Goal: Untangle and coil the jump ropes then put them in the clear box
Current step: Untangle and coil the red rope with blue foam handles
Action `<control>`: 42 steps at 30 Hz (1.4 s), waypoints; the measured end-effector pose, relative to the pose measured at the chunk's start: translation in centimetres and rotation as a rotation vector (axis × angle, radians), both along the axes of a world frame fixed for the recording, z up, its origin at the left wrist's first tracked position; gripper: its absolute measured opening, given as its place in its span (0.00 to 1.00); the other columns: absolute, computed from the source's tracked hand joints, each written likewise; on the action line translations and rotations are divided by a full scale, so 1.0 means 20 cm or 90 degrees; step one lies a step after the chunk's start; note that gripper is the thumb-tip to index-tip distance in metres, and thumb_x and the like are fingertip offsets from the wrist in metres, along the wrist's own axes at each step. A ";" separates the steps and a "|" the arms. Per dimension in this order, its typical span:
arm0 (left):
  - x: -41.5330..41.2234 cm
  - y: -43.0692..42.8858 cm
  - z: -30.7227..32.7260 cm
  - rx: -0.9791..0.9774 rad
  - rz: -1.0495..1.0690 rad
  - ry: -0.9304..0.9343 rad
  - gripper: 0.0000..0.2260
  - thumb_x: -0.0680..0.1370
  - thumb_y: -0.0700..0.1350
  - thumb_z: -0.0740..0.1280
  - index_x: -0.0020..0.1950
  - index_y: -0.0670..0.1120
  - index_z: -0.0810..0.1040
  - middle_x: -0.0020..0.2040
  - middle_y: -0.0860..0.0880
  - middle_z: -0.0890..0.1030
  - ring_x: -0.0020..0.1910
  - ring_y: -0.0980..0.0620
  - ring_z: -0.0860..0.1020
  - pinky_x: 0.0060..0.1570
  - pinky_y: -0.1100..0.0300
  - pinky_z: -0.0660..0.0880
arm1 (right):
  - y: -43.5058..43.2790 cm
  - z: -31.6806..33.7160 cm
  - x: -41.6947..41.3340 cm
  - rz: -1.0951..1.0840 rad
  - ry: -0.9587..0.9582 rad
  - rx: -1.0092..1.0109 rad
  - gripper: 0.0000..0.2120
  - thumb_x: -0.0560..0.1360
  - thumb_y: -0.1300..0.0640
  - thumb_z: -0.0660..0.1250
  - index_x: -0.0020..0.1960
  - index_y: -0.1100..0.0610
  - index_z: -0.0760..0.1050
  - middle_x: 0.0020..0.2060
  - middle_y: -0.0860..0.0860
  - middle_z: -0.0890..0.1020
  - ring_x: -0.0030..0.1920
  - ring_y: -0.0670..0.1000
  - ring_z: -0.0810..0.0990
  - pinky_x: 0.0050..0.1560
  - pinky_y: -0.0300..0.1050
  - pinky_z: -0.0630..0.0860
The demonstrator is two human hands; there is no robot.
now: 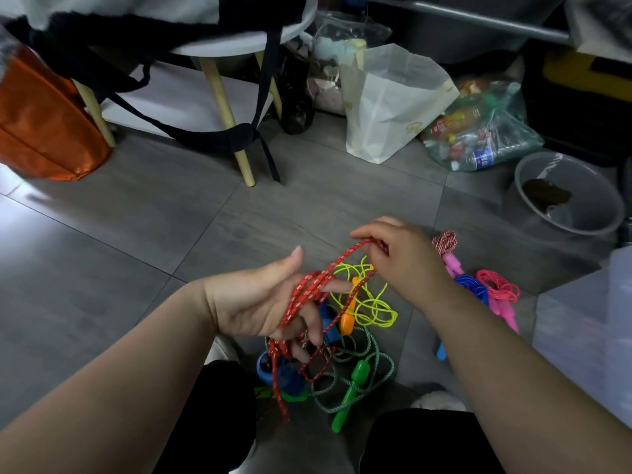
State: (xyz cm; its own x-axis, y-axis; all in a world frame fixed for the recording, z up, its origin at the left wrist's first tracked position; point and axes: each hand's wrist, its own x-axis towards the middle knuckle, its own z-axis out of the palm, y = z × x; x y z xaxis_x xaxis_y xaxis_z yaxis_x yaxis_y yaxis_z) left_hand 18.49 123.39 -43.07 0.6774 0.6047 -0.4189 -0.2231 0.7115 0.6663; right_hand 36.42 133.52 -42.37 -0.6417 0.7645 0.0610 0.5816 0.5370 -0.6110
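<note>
A red braided jump rope (309, 292) is wound in loops over my left hand (260, 302), palm up, and its tail hangs to the floor. My right hand (403, 258) pinches the same rope at its upper end. Below lie a yellow rope (372, 306) with an orange handle (347, 321), a green rope (369, 367) with green handles, and blue handles (273, 371). To the right sit coiled ropes: a red-white one (444, 241), a blue one (472, 285) and a pink one (499, 285). The clear box (591, 333) stands at the right edge.
A white stool with wooden legs (219, 94) and black straps stands at the back. An orange bag (41, 124) is at the left. A white paper bag (386, 107), a bag of bottles (478, 131) and a grey bin (571, 196) line the back right. The floor is grey tile.
</note>
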 end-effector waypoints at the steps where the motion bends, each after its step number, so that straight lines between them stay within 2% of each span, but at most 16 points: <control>1: -0.01 0.00 0.00 0.027 0.006 -0.049 0.31 0.63 0.71 0.65 0.61 0.57 0.76 0.37 0.48 0.83 0.26 0.58 0.74 0.49 0.52 0.79 | 0.00 -0.02 0.00 -0.010 -0.013 -0.015 0.15 0.74 0.67 0.60 0.58 0.59 0.77 0.52 0.55 0.80 0.53 0.54 0.77 0.49 0.40 0.67; 4: -0.02 0.01 -0.01 0.071 0.083 -0.119 0.23 0.70 0.61 0.67 0.63 0.55 0.75 0.33 0.51 0.80 0.24 0.61 0.71 0.49 0.50 0.79 | -0.01 -0.07 0.00 -0.032 -0.033 -0.096 0.18 0.78 0.63 0.58 0.67 0.57 0.68 0.59 0.55 0.78 0.59 0.53 0.75 0.52 0.36 0.65; 6: -0.01 0.01 0.01 0.033 0.217 -0.041 0.20 0.68 0.53 0.72 0.58 0.51 0.79 0.24 0.51 0.73 0.19 0.62 0.66 0.43 0.50 0.81 | -0.02 -0.08 0.00 -0.037 -0.014 -0.122 0.18 0.78 0.63 0.57 0.68 0.58 0.67 0.61 0.54 0.76 0.61 0.52 0.74 0.49 0.32 0.64; 10: -0.01 0.02 0.06 -0.023 0.401 0.135 0.15 0.70 0.45 0.59 0.54 0.47 0.75 0.18 0.53 0.63 0.15 0.61 0.60 0.37 0.50 0.80 | 0.01 -0.08 0.00 -0.121 0.110 -0.157 0.16 0.75 0.69 0.61 0.58 0.57 0.77 0.57 0.53 0.79 0.53 0.52 0.78 0.44 0.20 0.66; 14: -0.03 0.01 0.09 -0.036 0.399 0.158 0.15 0.70 0.45 0.58 0.55 0.46 0.75 0.18 0.53 0.63 0.15 0.61 0.59 0.37 0.50 0.80 | 0.05 0.01 0.01 -0.213 0.284 -0.356 0.15 0.69 0.70 0.66 0.40 0.49 0.80 0.54 0.45 0.76 0.58 0.45 0.75 0.62 0.38 0.68; 15: -0.03 0.00 0.10 -0.029 0.400 0.168 0.15 0.71 0.45 0.58 0.55 0.46 0.74 0.18 0.53 0.63 0.15 0.61 0.59 0.36 0.51 0.80 | 0.06 0.05 0.04 -0.194 0.329 -0.444 0.13 0.65 0.68 0.69 0.37 0.49 0.81 0.50 0.44 0.79 0.53 0.42 0.77 0.58 0.38 0.70; 17: -0.03 -0.01 0.12 -0.012 0.405 0.178 0.14 0.71 0.45 0.57 0.55 0.46 0.74 0.18 0.53 0.63 0.15 0.61 0.59 0.36 0.51 0.80 | 0.06 0.12 0.08 -0.142 0.429 -0.587 0.03 0.56 0.56 0.73 0.30 0.52 0.83 0.32 0.45 0.83 0.35 0.40 0.81 0.42 0.35 0.78; 19: -0.03 -0.02 0.14 0.002 0.406 0.186 0.13 0.73 0.44 0.57 0.55 0.45 0.74 0.18 0.53 0.63 0.15 0.60 0.59 0.36 0.51 0.80 | 0.05 0.16 0.13 -0.200 0.476 -0.631 0.08 0.59 0.51 0.71 0.29 0.55 0.81 0.19 0.47 0.75 0.20 0.41 0.73 0.27 0.34 0.76; 21: -0.03 -0.03 0.16 0.008 0.409 0.197 0.11 0.78 0.42 0.54 0.54 0.45 0.74 0.18 0.53 0.63 0.15 0.60 0.59 0.36 0.51 0.80 | 0.05 0.18 0.18 -0.310 0.479 -0.620 0.12 0.73 0.53 0.62 0.33 0.56 0.76 0.14 0.48 0.65 0.15 0.41 0.63 0.21 0.31 0.70; 23: -0.03 -0.05 0.18 0.007 0.419 0.199 0.12 0.80 0.41 0.52 0.54 0.45 0.74 0.18 0.53 0.62 0.15 0.60 0.59 0.36 0.50 0.80 | 0.06 0.22 0.22 -0.362 0.468 -0.610 0.15 0.79 0.53 0.54 0.36 0.57 0.68 0.12 0.48 0.62 0.14 0.41 0.59 0.19 0.29 0.66; 30: -0.07 -0.11 0.23 0.014 0.493 0.209 0.12 0.80 0.42 0.53 0.53 0.45 0.75 0.18 0.53 0.63 0.15 0.60 0.59 0.37 0.50 0.80 | 0.16 0.47 0.41 -0.501 0.414 -0.338 0.19 0.79 0.49 0.54 0.31 0.55 0.62 0.11 0.46 0.61 0.14 0.42 0.63 0.25 0.38 0.67; 33: -0.05 -0.12 0.25 0.028 0.490 0.222 0.11 0.80 0.42 0.53 0.53 0.46 0.75 0.18 0.53 0.63 0.15 0.60 0.59 0.37 0.50 0.80 | 0.17 0.49 0.46 -0.521 0.374 -0.249 0.18 0.79 0.51 0.57 0.31 0.56 0.65 0.10 0.46 0.65 0.13 0.42 0.67 0.19 0.31 0.67; 36: -0.03 -0.13 0.29 0.037 0.476 0.220 0.11 0.80 0.42 0.53 0.52 0.47 0.75 0.18 0.53 0.62 0.15 0.60 0.59 0.37 0.51 0.80 | 0.17 0.46 0.46 -0.477 0.221 -0.196 0.14 0.78 0.57 0.60 0.35 0.60 0.72 0.13 0.45 0.71 0.16 0.39 0.71 0.18 0.26 0.63; 38: -0.01 -0.14 0.32 0.050 0.457 0.214 0.11 0.80 0.42 0.53 0.52 0.46 0.75 0.18 0.53 0.62 0.15 0.60 0.59 0.37 0.51 0.80 | 0.14 0.43 0.44 -0.441 0.179 -0.197 0.08 0.77 0.62 0.61 0.46 0.67 0.76 0.24 0.48 0.81 0.21 0.37 0.74 0.24 0.22 0.66; 40: 0.02 -0.14 0.35 0.076 0.430 0.212 0.11 0.80 0.42 0.53 0.52 0.46 0.75 0.18 0.53 0.62 0.15 0.60 0.59 0.37 0.51 0.80 | 0.08 0.43 0.40 -0.369 0.112 -0.196 0.15 0.75 0.66 0.63 0.61 0.66 0.72 0.50 0.59 0.81 0.44 0.42 0.80 0.40 0.23 0.68; 42: 0.07 -0.14 0.39 0.109 0.398 0.200 0.10 0.77 0.42 0.55 0.51 0.46 0.75 0.18 0.52 0.62 0.16 0.60 0.59 0.37 0.52 0.81 | 0.01 0.43 0.33 -0.207 0.057 -0.228 0.23 0.73 0.67 0.65 0.67 0.61 0.66 0.63 0.56 0.73 0.63 0.50 0.72 0.57 0.32 0.65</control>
